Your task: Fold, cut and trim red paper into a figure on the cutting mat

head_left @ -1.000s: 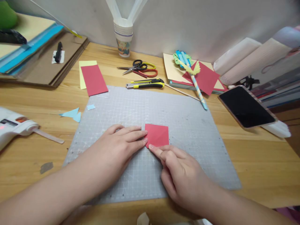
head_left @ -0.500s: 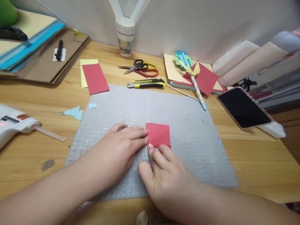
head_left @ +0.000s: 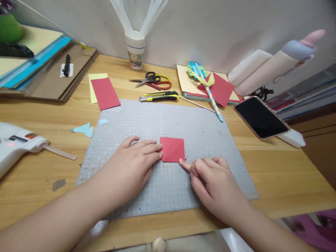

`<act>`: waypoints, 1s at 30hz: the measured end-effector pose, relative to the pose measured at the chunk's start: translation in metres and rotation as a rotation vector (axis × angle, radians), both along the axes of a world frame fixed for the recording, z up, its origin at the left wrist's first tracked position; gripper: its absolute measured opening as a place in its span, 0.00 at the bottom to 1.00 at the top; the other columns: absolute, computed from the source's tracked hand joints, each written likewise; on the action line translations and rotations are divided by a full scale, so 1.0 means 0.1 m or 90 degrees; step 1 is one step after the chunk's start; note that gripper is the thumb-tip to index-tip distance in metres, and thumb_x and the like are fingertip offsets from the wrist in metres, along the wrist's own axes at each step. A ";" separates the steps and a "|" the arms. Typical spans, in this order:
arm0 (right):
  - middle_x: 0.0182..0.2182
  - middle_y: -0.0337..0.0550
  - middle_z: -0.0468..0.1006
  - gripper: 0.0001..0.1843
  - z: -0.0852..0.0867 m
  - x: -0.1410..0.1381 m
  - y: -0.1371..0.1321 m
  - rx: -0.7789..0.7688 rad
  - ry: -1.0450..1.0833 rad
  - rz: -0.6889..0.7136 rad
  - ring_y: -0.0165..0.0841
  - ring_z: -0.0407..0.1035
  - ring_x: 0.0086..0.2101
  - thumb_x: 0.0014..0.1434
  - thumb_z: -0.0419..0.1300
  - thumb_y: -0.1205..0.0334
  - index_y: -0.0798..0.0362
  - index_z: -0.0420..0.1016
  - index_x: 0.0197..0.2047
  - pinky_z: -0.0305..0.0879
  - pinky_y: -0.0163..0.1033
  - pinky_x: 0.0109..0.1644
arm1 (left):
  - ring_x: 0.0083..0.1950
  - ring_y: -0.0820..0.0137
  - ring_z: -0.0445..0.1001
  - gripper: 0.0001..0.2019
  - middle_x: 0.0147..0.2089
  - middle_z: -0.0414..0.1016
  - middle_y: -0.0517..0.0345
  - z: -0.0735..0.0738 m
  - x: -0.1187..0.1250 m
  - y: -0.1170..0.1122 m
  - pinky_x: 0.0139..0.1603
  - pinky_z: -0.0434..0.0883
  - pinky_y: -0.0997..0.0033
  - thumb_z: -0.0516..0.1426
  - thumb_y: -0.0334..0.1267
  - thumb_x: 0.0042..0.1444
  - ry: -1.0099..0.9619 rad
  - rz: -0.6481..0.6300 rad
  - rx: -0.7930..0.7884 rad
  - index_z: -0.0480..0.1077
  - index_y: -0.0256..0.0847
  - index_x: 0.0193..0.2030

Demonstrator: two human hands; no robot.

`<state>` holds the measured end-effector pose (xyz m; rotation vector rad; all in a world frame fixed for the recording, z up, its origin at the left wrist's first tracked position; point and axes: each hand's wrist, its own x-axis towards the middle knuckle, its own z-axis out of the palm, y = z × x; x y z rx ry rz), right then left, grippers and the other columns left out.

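A small folded red paper square (head_left: 172,149) lies on the grey cutting mat (head_left: 204,133) in the middle of the wooden desk. My left hand (head_left: 132,161) lies flat on the mat with its fingers stretched out, the fingertips pressing the square's left edge. My right hand (head_left: 212,178) has its fingers curled, and the index fingertip presses the square's lower right corner. Neither hand lifts the paper.
Scissors (head_left: 152,78) and a yellow-black utility knife (head_left: 159,97) lie behind the mat. A red strip on yellow paper (head_left: 105,92) is at the back left, a glue gun (head_left: 18,141) at the left, a phone (head_left: 259,117) at the right, paper craft pieces (head_left: 210,85) beyond.
My right hand has slid along the square's bottom edge from its lower left corner to its lower right corner. My left hand has stayed on the left edge.
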<state>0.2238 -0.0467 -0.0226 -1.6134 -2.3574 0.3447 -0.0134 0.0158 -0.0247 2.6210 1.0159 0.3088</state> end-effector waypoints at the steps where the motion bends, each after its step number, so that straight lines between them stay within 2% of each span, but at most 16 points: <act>1: 0.23 0.35 0.68 0.09 -0.01 0.04 0.00 -0.011 -0.009 -0.014 0.31 0.62 0.26 0.60 0.50 0.70 0.51 0.60 0.28 0.49 0.41 0.38 | 0.60 0.62 0.69 0.16 0.59 0.74 0.58 0.00 0.00 0.00 0.61 0.51 0.50 0.50 0.28 0.59 0.000 0.003 0.001 0.70 0.45 0.51; 6: 0.22 0.35 0.67 0.11 0.02 0.19 0.04 -0.063 0.013 -0.050 0.32 0.62 0.25 0.61 0.50 0.68 0.50 0.57 0.27 0.53 0.41 0.37 | 0.57 0.63 0.71 0.11 0.55 0.76 0.55 -0.03 0.06 0.00 0.60 0.55 0.53 0.51 0.33 0.61 -0.029 0.024 -0.008 0.71 0.44 0.47; 8: 0.23 0.36 0.69 0.10 0.03 0.19 0.06 -0.090 0.065 -0.071 0.34 0.66 0.29 0.62 0.51 0.67 0.50 0.57 0.28 0.57 0.40 0.38 | 0.58 0.61 0.69 0.12 0.57 0.74 0.52 -0.05 0.09 0.02 0.60 0.56 0.53 0.54 0.37 0.60 -0.043 0.035 -0.015 0.70 0.43 0.50; 9: 0.26 0.37 0.72 0.09 0.03 0.18 0.06 -0.094 0.103 -0.081 0.35 0.69 0.32 0.62 0.51 0.67 0.49 0.59 0.30 0.60 0.41 0.39 | 0.61 0.60 0.67 0.15 0.60 0.71 0.51 -0.06 0.11 0.03 0.60 0.55 0.51 0.55 0.38 0.60 -0.046 0.038 -0.016 0.69 0.43 0.53; 11: 0.37 0.44 0.78 0.04 0.00 0.13 0.07 -0.075 0.169 -0.078 0.38 0.72 0.41 0.63 0.51 0.68 0.49 0.63 0.38 0.64 0.43 0.44 | 0.67 0.55 0.60 0.21 0.67 0.63 0.49 -0.08 0.16 0.06 0.63 0.52 0.47 0.56 0.40 0.59 -0.038 0.037 -0.015 0.65 0.45 0.59; 13: 0.52 0.50 0.75 0.11 -0.04 0.07 0.09 -0.033 0.172 -0.033 0.40 0.69 0.49 0.62 0.53 0.69 0.50 0.64 0.48 0.64 0.49 0.51 | 0.69 0.52 0.55 0.26 0.70 0.59 0.47 -0.08 0.21 0.10 0.64 0.48 0.42 0.57 0.42 0.57 -0.026 0.038 -0.015 0.62 0.44 0.63; 15: 0.59 0.53 0.69 0.17 -0.08 0.01 0.13 0.008 0.114 0.019 0.43 0.66 0.53 0.61 0.56 0.70 0.51 0.64 0.54 0.63 0.53 0.55 | 0.67 0.52 0.58 0.28 0.67 0.63 0.46 -0.07 0.24 0.14 0.65 0.46 0.41 0.59 0.45 0.55 -0.021 0.039 -0.013 0.62 0.43 0.62; 18: 0.58 0.52 0.70 0.15 -0.10 -0.02 0.23 0.059 0.045 0.094 0.43 0.67 0.52 0.63 0.55 0.70 0.52 0.69 0.53 0.65 0.53 0.54 | 0.60 0.54 0.65 0.28 0.56 0.71 0.50 -0.01 0.23 0.14 0.65 0.47 0.43 0.62 0.49 0.52 -0.008 0.039 0.012 0.65 0.44 0.59; 21: 0.56 0.53 0.73 0.12 -0.09 0.01 0.38 0.096 0.047 0.226 0.42 0.69 0.49 0.66 0.52 0.69 0.54 0.73 0.49 0.68 0.50 0.52 | 0.55 0.53 0.67 0.31 0.49 0.72 0.52 0.06 0.15 0.01 0.62 0.51 0.43 0.65 0.51 0.48 0.032 0.065 0.044 0.66 0.45 0.58; 24: 0.56 0.55 0.73 0.13 -0.12 0.04 0.53 0.108 0.086 0.331 0.40 0.69 0.52 0.68 0.50 0.69 0.55 0.75 0.48 0.68 0.48 0.54 | 0.50 0.54 0.68 0.21 0.44 0.74 0.54 0.10 0.03 -0.24 0.56 0.57 0.46 0.63 0.46 0.52 0.056 0.103 0.046 0.70 0.45 0.52; 27: 0.55 0.55 0.74 0.13 -0.20 -0.01 0.64 0.102 0.146 0.381 0.37 0.70 0.54 0.68 0.50 0.70 0.56 0.75 0.47 0.69 0.45 0.55 | 0.47 0.56 0.68 0.15 0.43 0.74 0.55 0.09 -0.05 -0.54 0.51 0.61 0.52 0.61 0.37 0.53 0.049 0.114 0.021 0.71 0.46 0.48; 30: 0.54 0.53 0.75 0.13 -0.27 -0.09 0.66 0.088 0.215 0.384 0.35 0.70 0.54 0.68 0.50 0.70 0.55 0.73 0.49 0.69 0.44 0.56 | 0.46 0.58 0.70 0.15 0.44 0.74 0.55 0.03 -0.04 -0.74 0.49 0.62 0.56 0.60 0.35 0.54 0.018 0.143 0.043 0.71 0.45 0.50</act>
